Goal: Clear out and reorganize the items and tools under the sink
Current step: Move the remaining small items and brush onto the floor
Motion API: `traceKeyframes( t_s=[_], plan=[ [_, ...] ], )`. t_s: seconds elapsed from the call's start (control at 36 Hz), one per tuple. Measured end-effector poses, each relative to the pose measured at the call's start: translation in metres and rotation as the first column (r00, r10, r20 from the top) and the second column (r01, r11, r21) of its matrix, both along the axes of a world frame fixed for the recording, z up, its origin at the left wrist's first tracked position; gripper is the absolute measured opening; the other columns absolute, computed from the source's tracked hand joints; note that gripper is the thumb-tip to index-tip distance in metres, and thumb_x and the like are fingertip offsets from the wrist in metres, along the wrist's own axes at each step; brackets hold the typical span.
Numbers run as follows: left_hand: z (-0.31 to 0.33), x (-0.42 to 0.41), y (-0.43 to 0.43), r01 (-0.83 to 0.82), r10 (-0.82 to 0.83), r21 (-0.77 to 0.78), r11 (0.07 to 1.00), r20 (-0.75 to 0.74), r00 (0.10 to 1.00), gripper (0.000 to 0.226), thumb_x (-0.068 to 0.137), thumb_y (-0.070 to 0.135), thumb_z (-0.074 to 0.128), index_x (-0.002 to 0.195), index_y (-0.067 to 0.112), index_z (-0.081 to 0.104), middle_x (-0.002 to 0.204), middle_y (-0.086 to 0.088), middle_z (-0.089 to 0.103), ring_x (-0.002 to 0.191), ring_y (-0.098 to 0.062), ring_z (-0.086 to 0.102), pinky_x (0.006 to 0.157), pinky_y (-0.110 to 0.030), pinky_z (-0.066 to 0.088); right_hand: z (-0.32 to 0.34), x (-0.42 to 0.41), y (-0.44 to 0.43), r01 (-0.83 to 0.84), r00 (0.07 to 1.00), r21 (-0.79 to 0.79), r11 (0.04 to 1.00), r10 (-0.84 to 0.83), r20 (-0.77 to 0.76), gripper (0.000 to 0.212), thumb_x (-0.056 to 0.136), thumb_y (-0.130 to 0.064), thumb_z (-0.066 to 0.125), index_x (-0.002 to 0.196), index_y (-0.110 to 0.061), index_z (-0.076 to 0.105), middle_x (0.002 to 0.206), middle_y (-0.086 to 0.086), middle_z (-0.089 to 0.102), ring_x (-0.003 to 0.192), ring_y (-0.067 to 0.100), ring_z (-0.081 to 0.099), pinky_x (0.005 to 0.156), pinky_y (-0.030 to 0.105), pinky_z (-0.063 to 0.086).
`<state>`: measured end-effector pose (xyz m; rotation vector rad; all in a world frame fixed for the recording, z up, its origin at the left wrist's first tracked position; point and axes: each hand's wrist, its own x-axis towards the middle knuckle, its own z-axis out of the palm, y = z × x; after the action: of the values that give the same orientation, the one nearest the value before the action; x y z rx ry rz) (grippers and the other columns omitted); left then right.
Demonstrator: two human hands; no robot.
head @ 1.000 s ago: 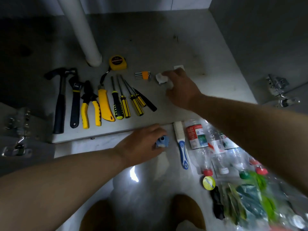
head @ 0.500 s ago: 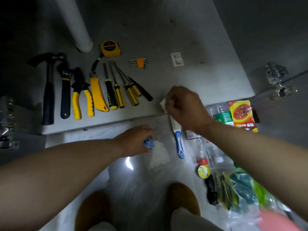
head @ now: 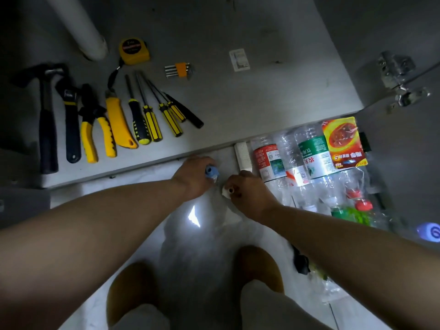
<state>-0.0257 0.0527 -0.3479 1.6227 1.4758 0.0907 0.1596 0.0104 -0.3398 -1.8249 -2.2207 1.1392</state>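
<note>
My left hand (head: 194,176) grips a small blue object (head: 211,172) on the floor just in front of the cabinet's edge. My right hand (head: 250,194) holds a small white object (head: 226,192) close beside it. On the cabinet floor (head: 262,96) lie a hammer (head: 47,120), a black wrench (head: 71,122), yellow pliers (head: 95,129), a yellow knife (head: 119,122), several screwdrivers (head: 152,115), a tape measure (head: 133,51) and a hex key set (head: 178,69). A white brush (head: 242,154) lies partly behind my right hand.
A white drain pipe (head: 81,27) stands at the back left. A small white sticker (head: 240,59) lies on the cabinet floor. Empty plastic bottles (head: 307,160) and a yellow-red packet (head: 342,141) fill a clear bag at right. A door hinge (head: 400,79) is at far right. My knees are below.
My right hand has picked up the white object from the cabinet floor and drawn it back to the floor beside my left hand. The view has tilted down.
</note>
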Motion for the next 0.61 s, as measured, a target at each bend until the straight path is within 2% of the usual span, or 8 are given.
traceKeyframes(
  t_s=[0.06,0.14,0.25,0.36,0.44,0.5,0.56,0.61],
  plan=[
    [-0.003,0.006,0.006,-0.015,0.015,-0.01,1.0,-0.009,1.0,0.034,0.085,0.008,0.073,0.119,0.006,0.065,0.117,-0.01,0.066,0.109,-0.024,0.062,0.087,-0.024,0.046,-0.002,0.002,-0.002,0.03,0.999,-0.001,1.0,-0.03,-0.023,0.029,0.084,-0.004,0.065,0.112,-0.011,0.068,0.108,0.011,0.06,0.091,0.028,0.063,0.076,0.024,0.047],
    [-0.007,0.013,0.014,-0.007,0.008,-0.04,0.999,0.018,1.0,0.041,0.088,0.008,0.072,0.128,0.007,0.061,0.125,-0.006,0.063,0.112,-0.015,0.058,0.094,-0.021,0.043,-0.003,0.006,-0.007,0.101,0.995,0.043,0.994,-0.101,-0.003,0.029,0.086,-0.007,0.062,0.115,-0.012,0.058,0.113,0.01,0.056,0.091,0.028,0.063,0.077,0.035,0.055],
    [-0.004,0.016,0.014,-0.009,0.013,-0.087,0.996,0.047,0.999,0.017,0.088,-0.004,0.059,0.104,0.002,0.059,0.105,-0.014,0.065,0.094,-0.018,0.058,0.087,-0.034,0.049,-0.006,0.009,-0.007,0.153,0.974,0.105,0.983,-0.168,0.153,0.037,0.092,-0.009,0.059,0.126,-0.01,0.044,0.121,0.015,0.054,0.09,0.031,0.065,0.074,0.035,0.056],
    [0.0,0.014,0.006,-0.104,0.102,-0.176,0.979,-0.021,0.995,0.054,0.088,-0.001,0.065,0.138,0.006,0.048,0.133,-0.012,0.055,0.122,-0.027,0.056,0.1,-0.03,0.048,-0.008,0.005,0.002,0.137,0.952,0.134,0.982,-0.168,0.257,0.037,0.094,-0.006,0.056,0.126,-0.01,0.039,0.113,0.017,0.06,0.091,0.032,0.066,0.075,0.037,0.057],
    [0.009,0.014,-0.007,-0.266,0.346,-0.499,0.825,0.072,0.936,0.089,0.09,0.001,0.07,0.158,0.02,0.016,0.137,-0.021,0.052,0.118,-0.035,0.063,0.099,-0.047,0.055,-0.013,0.002,0.005,0.147,0.937,0.127,0.981,-0.179,0.301,0.045,0.094,-0.005,0.056,0.133,-0.01,0.035,0.114,0.019,0.061,0.095,0.033,0.068,0.077,0.039,0.058],
    [0.017,0.017,-0.014,-0.267,0.45,-0.649,0.713,0.131,0.883,0.087,0.093,0.0,0.066,0.155,0.03,0.013,0.123,-0.024,0.062,0.105,-0.036,0.071,0.091,-0.047,0.06,-0.016,0.001,0.007,0.155,0.934,0.132,0.979,-0.189,0.303,0.047,0.095,-0.006,0.056,0.136,-0.009,0.033,0.111,0.02,0.062,0.093,0.033,0.069,0.075,0.038,0.056],
    [0.023,0.021,-0.02,-0.212,0.432,-0.671,0.711,0.178,0.884,0.062,0.091,-0.002,0.067,0.135,0.032,0.039,0.116,-0.022,0.066,0.103,-0.035,0.073,0.09,-0.048,0.06,-0.019,0.001,0.008,0.168,0.937,0.136,0.976,-0.201,0.287,0.045,0.096,-0.008,0.057,0.134,-0.01,0.033,0.106,0.019,0.064,0.089,0.032,0.07,0.072,0.036,0.055],
    [0.026,0.025,-0.024,-0.191,0.435,-0.664,0.723,0.224,0.872,0.055,0.086,-0.008,0.069,0.11,0.038,0.05,0.12,-0.023,0.065,0.106,-0.034,0.071,0.091,-0.054,0.058,-0.02,0.001,0.008,0.205,0.94,0.122,0.971,-0.231,0.253,0.046,0.096,-0.012,0.058,0.134,-0.012,0.031,0.102,0.017,0.065,0.086,0.03,0.07,0.071,0.035,0.056]
  ],
)
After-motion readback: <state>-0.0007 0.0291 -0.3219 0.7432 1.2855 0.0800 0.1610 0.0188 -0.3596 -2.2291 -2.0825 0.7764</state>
